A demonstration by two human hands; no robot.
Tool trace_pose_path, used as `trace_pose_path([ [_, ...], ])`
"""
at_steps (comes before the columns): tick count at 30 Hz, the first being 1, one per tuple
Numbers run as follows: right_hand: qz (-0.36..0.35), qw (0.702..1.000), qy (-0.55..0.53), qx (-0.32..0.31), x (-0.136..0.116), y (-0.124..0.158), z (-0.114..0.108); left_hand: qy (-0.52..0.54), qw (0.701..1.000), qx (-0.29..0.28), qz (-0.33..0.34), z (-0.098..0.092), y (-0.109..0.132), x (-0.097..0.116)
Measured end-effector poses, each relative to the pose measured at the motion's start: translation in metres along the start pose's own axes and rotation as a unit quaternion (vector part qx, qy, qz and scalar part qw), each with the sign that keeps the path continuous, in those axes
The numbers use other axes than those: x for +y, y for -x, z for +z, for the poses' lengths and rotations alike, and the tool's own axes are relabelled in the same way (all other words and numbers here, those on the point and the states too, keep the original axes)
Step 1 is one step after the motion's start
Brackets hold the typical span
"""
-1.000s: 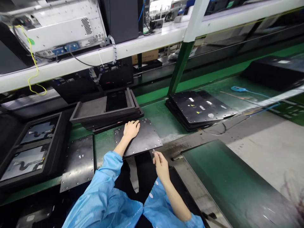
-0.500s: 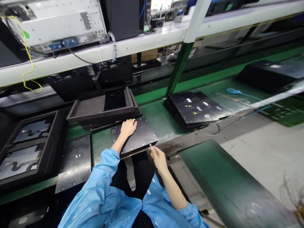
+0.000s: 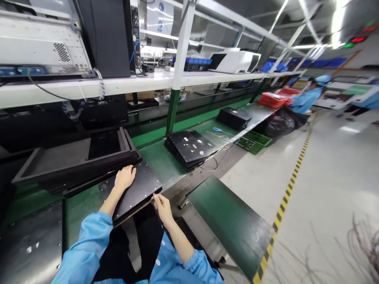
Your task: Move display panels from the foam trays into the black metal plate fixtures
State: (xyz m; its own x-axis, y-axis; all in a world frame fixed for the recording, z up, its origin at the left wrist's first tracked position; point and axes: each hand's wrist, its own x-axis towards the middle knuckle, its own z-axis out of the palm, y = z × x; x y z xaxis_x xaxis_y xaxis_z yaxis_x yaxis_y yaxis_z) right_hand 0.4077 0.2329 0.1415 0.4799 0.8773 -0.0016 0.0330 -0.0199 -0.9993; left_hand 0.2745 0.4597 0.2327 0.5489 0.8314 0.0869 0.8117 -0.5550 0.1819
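A flat black panel [image 3: 143, 182] with small studs along its edges lies on the green bench in front of me. My left hand [image 3: 125, 177] rests on top of it, fingers laid over the surface. At the panel's near right corner, my right hand [image 3: 162, 208] has thumb and fingertips pinched together. Whatever is between those fingertips is too small to make out. Another black panel [image 3: 32, 232] lies to the left, partly out of view. Behind my left hand are stacked dark foam trays [image 3: 66, 161], with a black flat piece [image 3: 103, 144] in the top one.
A stack of black panels [image 3: 189, 148] sits farther right on the bench, and another stack [image 3: 235, 117] stands beyond. A green-topped low table [image 3: 225, 221] is at my right. A white shelf [image 3: 154, 81] runs overhead. A person in blue [image 3: 308, 98] is near red trays [image 3: 275, 99].
My view has swung right and up, showing more of the aisle and the far bench. Both hands keep their places on the panel and at its corner.
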Motion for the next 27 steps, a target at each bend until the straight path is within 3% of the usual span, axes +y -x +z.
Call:
trace_pose_path([
  [5,-0.011,0.997,0.067,-0.021,-0.003,-0.001,-0.005,-0.009,1.0,-0.001,0.006,0.004,0.002,-0.001],
  [10,-0.033,0.977,0.204,-0.059,-0.031,-0.008,-0.027,-0.012,1.0,0.012,0.026,0.006,0.01,0.003],
  [16,-0.026,0.906,0.413,-0.085,-0.075,-0.021,-0.034,-0.029,0.986,-0.018,0.163,0.015,0.076,0.001],
  [20,-0.005,0.86,0.504,-0.081,-0.086,-0.021,-0.017,-0.108,0.979,-0.011,0.173,0.019,0.116,-0.006],
  [24,-0.003,0.832,0.548,-0.085,-0.089,-0.019,-0.006,-0.204,0.958,0.007,0.199,0.009,0.132,0.004],
  [27,-0.009,0.823,0.562,-0.083,-0.093,-0.016,-0.008,-0.227,0.947,0.036,0.225,-0.01,0.134,0.008],
])
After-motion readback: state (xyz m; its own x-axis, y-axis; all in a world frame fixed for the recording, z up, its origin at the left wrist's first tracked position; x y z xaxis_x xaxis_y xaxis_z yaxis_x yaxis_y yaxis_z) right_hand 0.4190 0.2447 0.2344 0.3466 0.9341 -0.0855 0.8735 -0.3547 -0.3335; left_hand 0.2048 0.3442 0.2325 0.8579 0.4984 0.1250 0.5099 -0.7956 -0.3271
